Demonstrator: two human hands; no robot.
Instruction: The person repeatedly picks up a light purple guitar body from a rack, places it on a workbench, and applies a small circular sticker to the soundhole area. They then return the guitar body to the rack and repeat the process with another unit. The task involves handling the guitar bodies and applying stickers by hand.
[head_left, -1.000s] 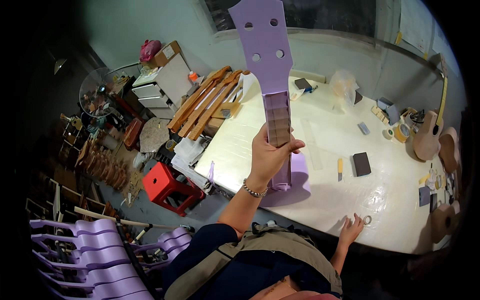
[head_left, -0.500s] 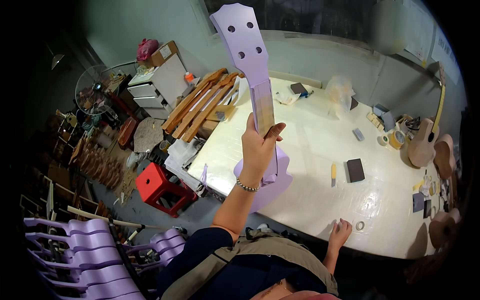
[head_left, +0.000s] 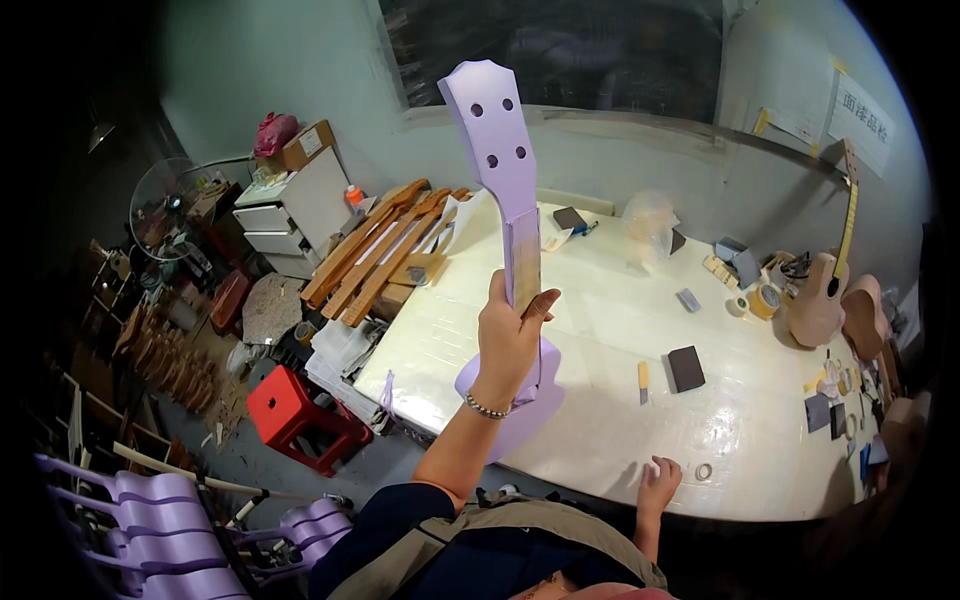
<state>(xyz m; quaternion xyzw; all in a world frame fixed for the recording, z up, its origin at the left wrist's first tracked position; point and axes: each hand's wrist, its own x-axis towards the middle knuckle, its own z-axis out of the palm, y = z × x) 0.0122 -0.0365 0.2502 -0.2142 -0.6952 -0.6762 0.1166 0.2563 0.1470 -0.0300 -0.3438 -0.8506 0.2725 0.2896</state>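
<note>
Item one: my left hand, fingers wrapped tight around the neck of a purple ukulele. I hold it upright above the near-left part of the bench, headstock at the top with four peg holes, body hanging below my wrist. A bead bracelet sits on that wrist.

Item two: my right hand, resting on the near edge of the bench, fingers loosely spread and flat, gripping nothing. A small ring of tape lies just beside it.

Item three, on the bench: a dark sanding block with a small yellow-handled tool next to it, both toward the middle; a roll of tape and a clear plastic bag farther back; an unpainted wooden ukulele at the far right.

Item four, left of the bench: a stack of bare wooden necks, a white drawer unit, a red stool on the floor, and more purple ukuleles at the lower left.
</note>
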